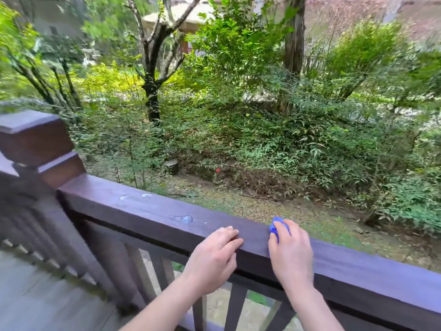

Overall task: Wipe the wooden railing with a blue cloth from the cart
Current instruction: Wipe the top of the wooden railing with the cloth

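Note:
A dark brown wooden railing (143,211) runs from the left post down to the lower right. My right hand (292,254) presses a bunched blue cloth (275,227) onto the rail's top; only a bit of cloth shows past my fingers. My left hand (214,256) rests on the rail's near edge just left of it, fingers curled over the top and holding nothing loose. Pale wet or dirty spots (185,219) mark the rail top to the left of my hands. The cart is out of view.
A thick square post (35,139) with a stepped cap stands at the left end of the rail. Vertical balusters (235,306) run below the rail. A plank deck floor (35,295) lies at the lower left. Beyond the rail is a garden slope with shrubs and trees.

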Motion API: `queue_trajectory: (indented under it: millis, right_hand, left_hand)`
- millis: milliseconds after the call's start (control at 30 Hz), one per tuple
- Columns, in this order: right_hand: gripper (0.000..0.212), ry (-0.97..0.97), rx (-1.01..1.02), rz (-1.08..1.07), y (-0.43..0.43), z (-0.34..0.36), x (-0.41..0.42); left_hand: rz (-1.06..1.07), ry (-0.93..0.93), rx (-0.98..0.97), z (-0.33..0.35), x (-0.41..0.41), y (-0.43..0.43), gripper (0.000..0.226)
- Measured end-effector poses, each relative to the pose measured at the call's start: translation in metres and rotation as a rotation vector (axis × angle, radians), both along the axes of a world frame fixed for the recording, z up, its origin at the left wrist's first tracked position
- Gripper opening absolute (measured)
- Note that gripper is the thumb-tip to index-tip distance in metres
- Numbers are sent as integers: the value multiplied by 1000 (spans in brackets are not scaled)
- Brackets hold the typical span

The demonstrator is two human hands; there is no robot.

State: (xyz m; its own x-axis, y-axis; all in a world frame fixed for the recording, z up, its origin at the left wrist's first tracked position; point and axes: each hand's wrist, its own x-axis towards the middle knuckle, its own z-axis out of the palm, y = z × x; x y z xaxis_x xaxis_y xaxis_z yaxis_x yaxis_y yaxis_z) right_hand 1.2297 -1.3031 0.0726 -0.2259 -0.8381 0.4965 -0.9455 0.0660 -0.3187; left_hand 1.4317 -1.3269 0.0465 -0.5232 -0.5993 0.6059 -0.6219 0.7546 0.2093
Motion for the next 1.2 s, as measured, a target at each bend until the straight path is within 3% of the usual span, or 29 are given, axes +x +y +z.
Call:
queue_trajectory:
  millis: [133,333,600,700,800,933,1000,1200]
  right_hand:
    - [28,73,-59,244,-9,-2,35]
    - [29,-5,-50,129,-17,-4,50]
    - [31,-41,-46,-64,-36,-5,82]
    - [23,8,-88,-70,-33,-8,104]
    - [24,140,-78,45,-21,-10,104]
    - [28,-111,-14,-221,-24,0,89]
    - [25,-145,-30,-291,-23,0,109]
    - [26,23,-171,7,-7,-20,191]
  left_hand:
    - [22,9,-27,-1,23,2,29]
    - [273,184,-3,9,114,-22,28]
    - [714,34,216,32,283,-136,50]
    - [706,-77,343,34,318,-187,39]
    - [663,-169,327,26,327,-207,36]
    - [631,-149,298,24,330,-204,38]
    - [615,-112,314,28,328,-202,47]
    - [598,-86,279,26,325,-202,54]
